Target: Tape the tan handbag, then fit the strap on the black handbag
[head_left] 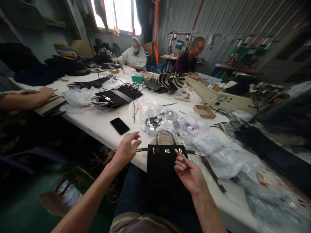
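Note:
A black handbag [162,168] stands upright at the table's edge against my lap, its wrapped handle [165,132] arched up at the back. Gold fittings line its top, with a small clasp [167,150] in the middle. A dark strap with a gold end plate [199,153] sticks out to the right; another strap [144,149] sticks out to the left. My left hand [126,149] is beside the left strap's tip, thumb and fingers apart. My right hand [189,171] has its fingers curled in a pinch at the right gold fitting [180,151]; what they grip is hidden.
A phone [120,126] lies left of the bag. Plastic-wrapped metal parts [160,121], clear plastic bags [218,152] and a cardboard tray [204,111] cover the right side. Black bag pieces [119,95] lie further back. A co-worker's hands [41,97] are at left; two people sit opposite.

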`<action>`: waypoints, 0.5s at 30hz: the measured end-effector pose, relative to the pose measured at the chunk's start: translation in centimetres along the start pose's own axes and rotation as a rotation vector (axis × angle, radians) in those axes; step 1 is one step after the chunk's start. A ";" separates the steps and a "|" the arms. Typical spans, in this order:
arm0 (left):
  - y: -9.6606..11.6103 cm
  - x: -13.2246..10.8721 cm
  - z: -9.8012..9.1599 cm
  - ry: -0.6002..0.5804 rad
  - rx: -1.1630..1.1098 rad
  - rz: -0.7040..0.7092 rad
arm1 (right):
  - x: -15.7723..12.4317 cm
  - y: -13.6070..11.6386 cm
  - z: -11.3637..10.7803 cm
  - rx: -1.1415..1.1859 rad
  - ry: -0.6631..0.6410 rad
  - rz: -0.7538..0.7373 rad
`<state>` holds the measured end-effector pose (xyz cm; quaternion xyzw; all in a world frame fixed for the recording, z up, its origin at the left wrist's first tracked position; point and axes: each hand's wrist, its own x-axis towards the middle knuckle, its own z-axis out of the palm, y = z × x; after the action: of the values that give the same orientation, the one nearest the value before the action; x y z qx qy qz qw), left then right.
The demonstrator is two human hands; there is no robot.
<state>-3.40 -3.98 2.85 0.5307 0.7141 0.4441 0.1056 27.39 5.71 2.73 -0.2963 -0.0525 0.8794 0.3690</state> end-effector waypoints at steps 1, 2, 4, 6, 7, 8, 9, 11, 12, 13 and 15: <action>1.6 0.1 0.7 -0.044 -0.017 0.044 | 0.1 0.2 0.2 0.013 -0.006 0.016; 3.1 0.2 1.6 -0.104 -0.014 0.098 | 0.1 0.3 0.4 0.023 -0.011 0.031; 5.2 0.4 3.6 -0.242 0.033 0.184 | 0.3 0.5 0.8 0.031 -0.016 0.054; 6.2 0.5 5.6 -0.345 0.093 0.189 | 0.5 0.6 1.0 0.021 -0.010 0.062; 6.3 0.5 6.5 -0.370 0.113 0.171 | 0.7 0.6 1.0 0.016 -0.008 0.067; 6.3 0.4 7.1 -0.380 0.121 0.154 | 0.8 0.5 1.0 0.011 -0.007 0.074; 6.3 0.3 7.7 -0.377 0.119 0.142 | 0.9 0.4 0.9 0.009 -0.009 0.084; 6.2 -0.1 8.4 -0.357 0.101 0.140 | 1.2 0.3 0.7 0.005 -0.021 0.108; 6.2 -0.4 8.6 -0.347 0.095 0.144 | 1.2 0.3 0.6 0.001 -0.027 0.119; 6.2 -0.7 8.8 -0.337 0.094 0.146 | 1.3 0.2 0.6 -0.004 -0.034 0.125; 6.1 -1.2 9.1 -0.319 0.098 0.142 | 1.5 0.2 0.5 -0.021 -0.039 0.132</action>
<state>6.82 0.06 1.70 0.6479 0.6700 0.3253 0.1600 26.14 6.71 2.37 -0.2857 -0.0495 0.9068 0.3060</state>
